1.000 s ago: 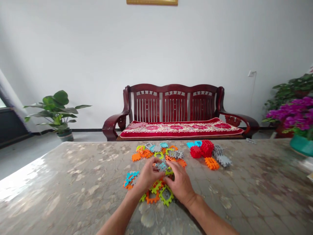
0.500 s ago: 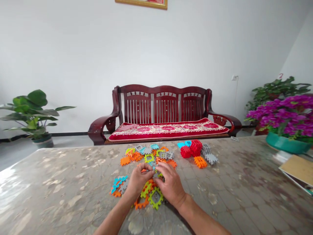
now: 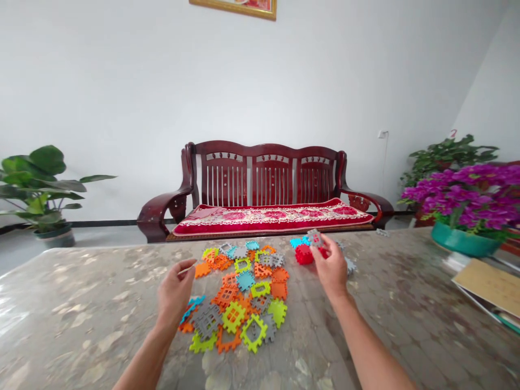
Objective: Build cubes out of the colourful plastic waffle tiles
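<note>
A heap of flat interlocking plastic tiles (image 3: 241, 292) in orange, green, grey and blue lies on the marbled table (image 3: 81, 303). My right hand (image 3: 331, 268) is raised to the right of the heap, its fingers pinched on a grey tile (image 3: 314, 237), just in front of a red tile cube (image 3: 304, 253) and the small group of assembled pieces around it. My left hand (image 3: 174, 292) hovers at the heap's left edge, fingers loosely curled and apart, with nothing in it.
A dark wooden bench (image 3: 264, 189) with a red cushion stands behind the table. A pot of purple flowers (image 3: 467, 211) and a book (image 3: 487, 284) sit at the table's right. A green plant (image 3: 44, 189) stands on the floor at the left.
Both hands have left the middle of the heap. The right hand has moved up and right with a grey tile; the left has drawn back to the left. The view has shifted rightwards.
</note>
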The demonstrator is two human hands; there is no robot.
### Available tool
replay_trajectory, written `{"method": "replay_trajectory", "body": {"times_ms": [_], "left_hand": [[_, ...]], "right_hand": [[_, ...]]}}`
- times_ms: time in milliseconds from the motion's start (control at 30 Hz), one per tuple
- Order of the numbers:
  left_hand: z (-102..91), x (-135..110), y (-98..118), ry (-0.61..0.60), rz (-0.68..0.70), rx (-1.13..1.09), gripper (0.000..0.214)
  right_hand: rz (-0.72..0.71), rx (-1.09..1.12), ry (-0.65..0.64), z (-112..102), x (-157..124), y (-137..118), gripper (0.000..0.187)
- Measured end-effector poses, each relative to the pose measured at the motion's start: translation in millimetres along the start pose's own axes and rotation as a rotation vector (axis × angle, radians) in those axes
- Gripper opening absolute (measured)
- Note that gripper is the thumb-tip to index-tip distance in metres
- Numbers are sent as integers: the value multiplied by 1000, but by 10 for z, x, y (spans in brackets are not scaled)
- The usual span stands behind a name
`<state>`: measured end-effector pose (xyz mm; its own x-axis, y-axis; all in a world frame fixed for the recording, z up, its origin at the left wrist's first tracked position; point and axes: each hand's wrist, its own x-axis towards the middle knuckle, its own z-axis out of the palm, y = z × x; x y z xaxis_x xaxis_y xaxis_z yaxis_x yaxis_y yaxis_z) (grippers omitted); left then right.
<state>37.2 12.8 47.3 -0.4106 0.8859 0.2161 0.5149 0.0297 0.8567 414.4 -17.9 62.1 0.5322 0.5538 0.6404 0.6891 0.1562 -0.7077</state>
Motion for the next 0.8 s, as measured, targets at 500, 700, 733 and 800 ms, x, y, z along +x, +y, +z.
{"method": "replay_trajectory", "body": {"times_ms": [500,700,733,800], "left_hand": [[-58,131,-336,-105,-87,340,34],[-77,124,-325,-119,-73,357,34],[-79,122,-322,-118,-69,357,34],[-78,118,-317,-110,-55,353,33]], "right_hand": [[316,-528,-48,-272,597,1003,57],[288,-563,-89,-212,673,926,56],[287,-563,-93,-205,681,928,57],[285,-563,-98,-201,686,942,58]]}}
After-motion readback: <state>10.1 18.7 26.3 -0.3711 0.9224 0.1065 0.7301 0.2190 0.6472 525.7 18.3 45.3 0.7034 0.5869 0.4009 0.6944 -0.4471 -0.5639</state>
